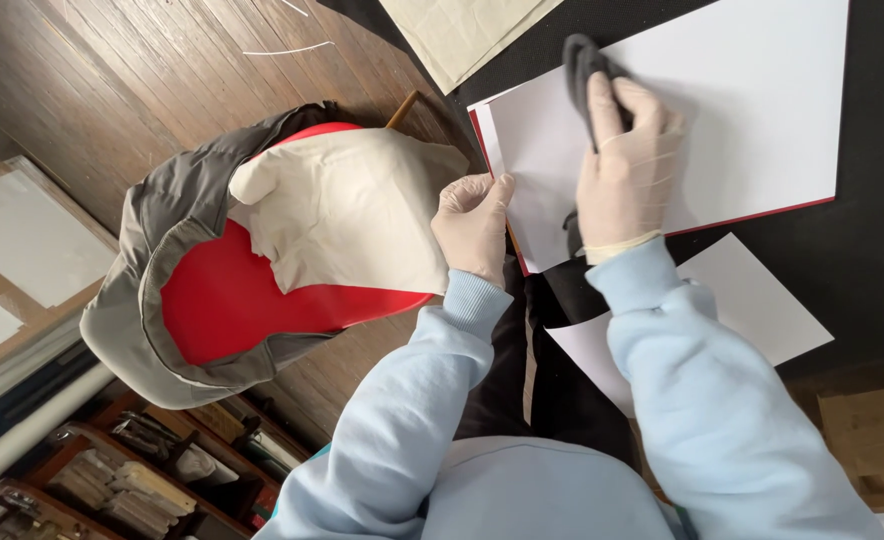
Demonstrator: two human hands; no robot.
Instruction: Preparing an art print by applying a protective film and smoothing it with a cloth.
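Red chair stands on dark wood plank floor, left of the black table. Grey jacket draped round its back; cream cloth lies on the seat. Beige sheet at the table's far edge. Low shelf with stacked papers at lower left; pale boards lean nearby.

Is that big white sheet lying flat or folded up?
Flat: the white sheet is spread on the red board, with both hands pressing it.
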